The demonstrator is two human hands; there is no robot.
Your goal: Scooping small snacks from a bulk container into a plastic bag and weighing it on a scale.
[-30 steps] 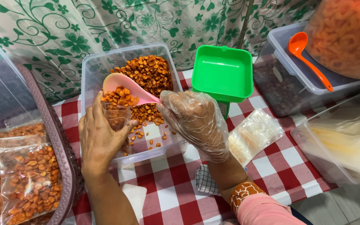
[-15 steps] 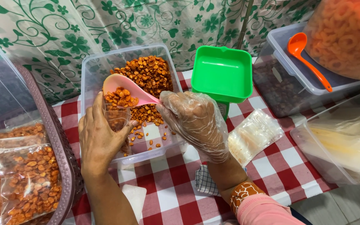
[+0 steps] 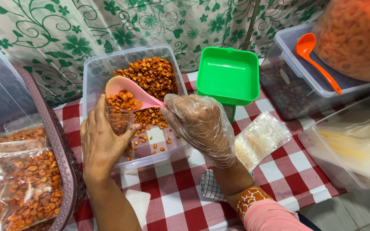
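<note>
My right hand, in a thin clear plastic glove, grips the handle of a pink scoop loaded with fried orange corn kernels. The scoop's bowl tilts over a small clear plastic bag that my bare left hand holds open, with some kernels inside it. Both hands hover over a clear plastic tub that holds a heap of the same kernels at its far end and scattered ones near the front.
A green square tray sits on a scale behind the tub. A stack of empty clear bags lies right of my right hand. A mauve basket at left holds filled bags. Lidded tubs and an orange ladle stand at right.
The pink scoop has tipped a little more toward the bag in my left hand. Both hands stay in nearly the same place.
</note>
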